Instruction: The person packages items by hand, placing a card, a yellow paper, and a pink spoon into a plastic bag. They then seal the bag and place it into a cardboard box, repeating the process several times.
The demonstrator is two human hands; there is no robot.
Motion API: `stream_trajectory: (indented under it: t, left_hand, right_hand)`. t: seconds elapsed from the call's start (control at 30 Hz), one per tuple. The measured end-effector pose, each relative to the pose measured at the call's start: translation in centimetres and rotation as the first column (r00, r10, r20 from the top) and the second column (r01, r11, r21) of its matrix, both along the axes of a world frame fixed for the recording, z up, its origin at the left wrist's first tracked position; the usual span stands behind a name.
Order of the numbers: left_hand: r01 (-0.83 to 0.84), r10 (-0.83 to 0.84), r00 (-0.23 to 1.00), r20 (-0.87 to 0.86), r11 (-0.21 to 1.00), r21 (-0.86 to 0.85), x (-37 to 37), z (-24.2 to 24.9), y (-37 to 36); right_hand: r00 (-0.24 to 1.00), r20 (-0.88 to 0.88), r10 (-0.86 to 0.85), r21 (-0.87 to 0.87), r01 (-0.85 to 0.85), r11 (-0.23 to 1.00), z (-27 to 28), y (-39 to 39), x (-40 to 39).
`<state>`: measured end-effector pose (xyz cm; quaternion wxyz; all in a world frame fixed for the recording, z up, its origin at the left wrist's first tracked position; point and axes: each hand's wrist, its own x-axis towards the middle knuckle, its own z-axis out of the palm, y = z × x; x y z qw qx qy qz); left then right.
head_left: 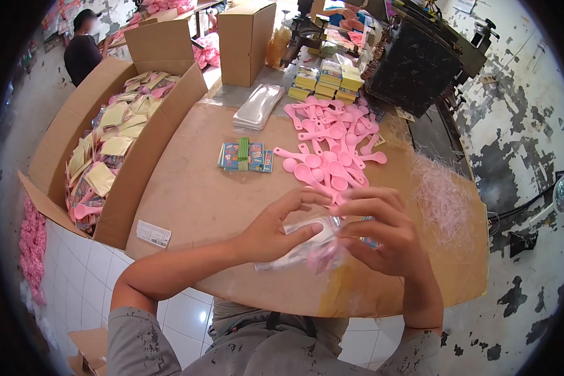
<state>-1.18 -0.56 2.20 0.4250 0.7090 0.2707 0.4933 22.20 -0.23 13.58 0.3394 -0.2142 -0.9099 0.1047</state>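
Observation:
My left hand (276, 229) reaches over a small pile of clear plastic bags (288, 258) at the table's near side, thumb and fingers apart, thumb lying over the plastic. To its right, my right hand (385, 235) is curved with its fingers spread, slightly blurred. Between and below the hands is a blurred pink piece (324, 257) in or against clear plastic. Just beyond my fingertips lies a heap of pink measuring spoons (338, 169). A bit of a printed card (368, 241) shows behind my right fingers.
Banded printed cards (244, 155) and a stack of clear bags (259, 106) lie farther back. An open carton (128, 210) of packed pieces stands left. Yellow card stacks (329, 76), a dark machine (413, 59) and shredded plastic (445, 197) sit right. A person (83, 53) is at the back left.

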Motion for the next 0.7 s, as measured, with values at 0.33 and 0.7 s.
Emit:
stream_trajectory:
  t: [0.33,0.7]
  left_hand:
    - [0.101,-0.101,0.995,-0.002,0.995,-0.017,0.2,1.4,-1.7]
    - [0.27,-0.191,0.94,0.281,0.923,-0.274,0.1,1.7,-1.7]
  right_hand:
    - [0.979,0.003,-0.205,-0.217,0.2,0.955,0.2,-1.3,-1.1]
    - [0.975,-0.122,-0.187,-0.099,0.175,0.98,-1.5,-0.6,-1.6]
